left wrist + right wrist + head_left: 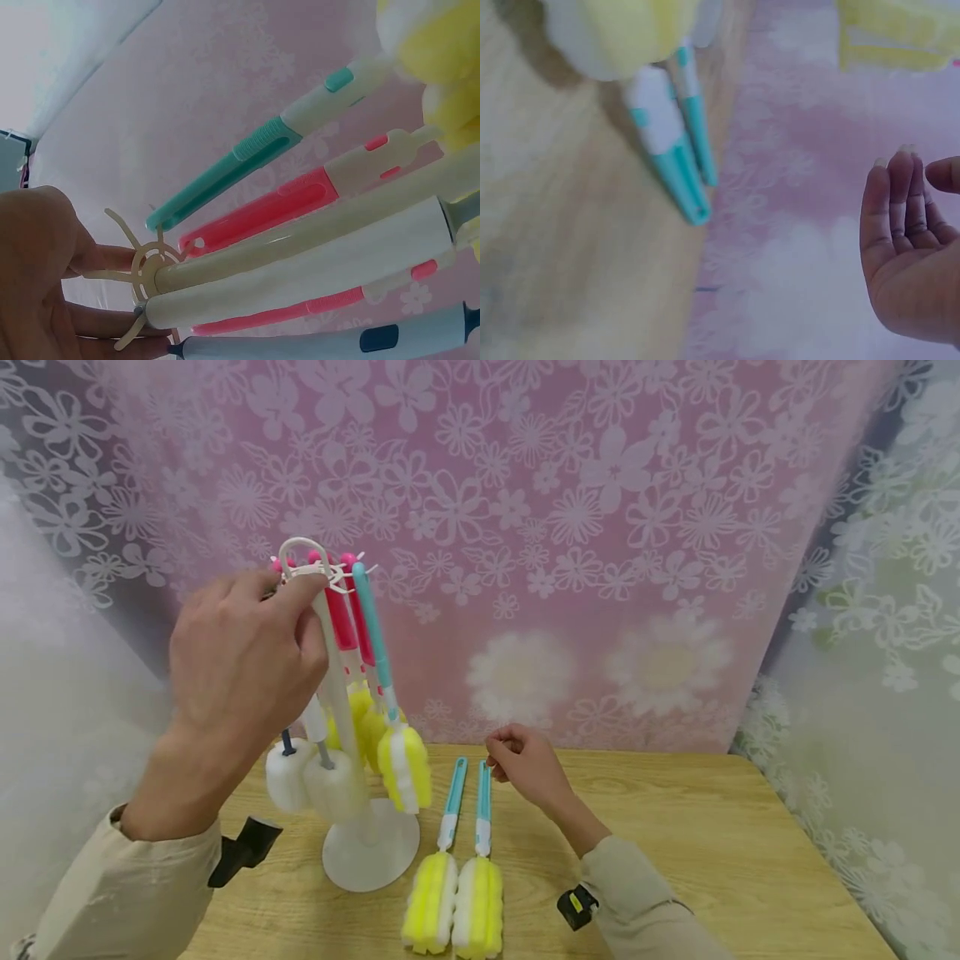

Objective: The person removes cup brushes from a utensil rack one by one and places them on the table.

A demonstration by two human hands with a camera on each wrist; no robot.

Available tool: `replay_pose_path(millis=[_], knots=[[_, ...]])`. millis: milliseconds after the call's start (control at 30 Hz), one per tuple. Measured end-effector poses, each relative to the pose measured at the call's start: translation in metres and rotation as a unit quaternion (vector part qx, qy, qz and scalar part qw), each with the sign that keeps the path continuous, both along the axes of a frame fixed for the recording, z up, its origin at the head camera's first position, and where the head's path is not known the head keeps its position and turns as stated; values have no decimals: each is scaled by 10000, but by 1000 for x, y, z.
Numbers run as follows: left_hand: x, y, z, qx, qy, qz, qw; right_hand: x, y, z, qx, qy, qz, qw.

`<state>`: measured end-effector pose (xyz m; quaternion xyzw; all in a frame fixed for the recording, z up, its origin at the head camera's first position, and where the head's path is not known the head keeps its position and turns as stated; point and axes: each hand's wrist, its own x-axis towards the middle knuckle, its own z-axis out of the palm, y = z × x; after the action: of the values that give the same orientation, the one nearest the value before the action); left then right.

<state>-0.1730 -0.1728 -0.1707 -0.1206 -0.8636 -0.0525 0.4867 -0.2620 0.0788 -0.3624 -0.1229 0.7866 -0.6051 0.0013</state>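
Note:
At the left of the head view, my left hand (247, 635) grips the top of a white rack (367, 864) just under its loop. In the left wrist view, its fingers sit among the hooks. From the rack hang a teal-handled sponge brush (372, 627), several pink-handled brushes (277, 210) and white-sponge brushes (330, 789). Two teal-handled sponge brushes, a left one (431, 902) and a right one (483, 827), lie side by side on the table. My right hand (532, 768) hovers by their handle ends, fingers loosely bent, thumb apart, holding nothing.
The wooden table (660, 843) reaches back to a pink flowered curtain (525, 527). Pale flowered cloth (885, 693) hangs at the right side. Dark wrist-camera mounts (577, 906) sit by the sleeves.

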Motion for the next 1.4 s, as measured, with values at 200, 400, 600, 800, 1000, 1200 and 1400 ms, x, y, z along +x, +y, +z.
replay_pose_path(millis=[200, 400, 600, 800, 1000, 1200, 1400], knots=[[-2, -7, 1, -100, -120, -52, 9999, 5, -10, 42, 195, 560, 464, 9972], [-3, -11, 4, 398, -584, -474, 9964, 11, -23, 73, 214, 1043, 761, 9914], [-11, -17, 0, 847, -746, -979, 9888, 26, -46, 95, 182, 1546, 1024, 9825], [-24, -21, -6, 811, -99, -1578, 9841, 38, -72, 106, 626, 2089, 780, 9728], [-28, -18, -11, 1170, 78, -1508, 9816, 39, -91, 108, 403, 2305, 474, 9711], [-20, -9, -11, 782, 604, -897, 9911, 34, -103, 112, 412, 2585, 332, 9646], [-13, -3, -6, 331, 789, -568, 9947, 34, -107, 109, 195, 2463, 394, 9682]])
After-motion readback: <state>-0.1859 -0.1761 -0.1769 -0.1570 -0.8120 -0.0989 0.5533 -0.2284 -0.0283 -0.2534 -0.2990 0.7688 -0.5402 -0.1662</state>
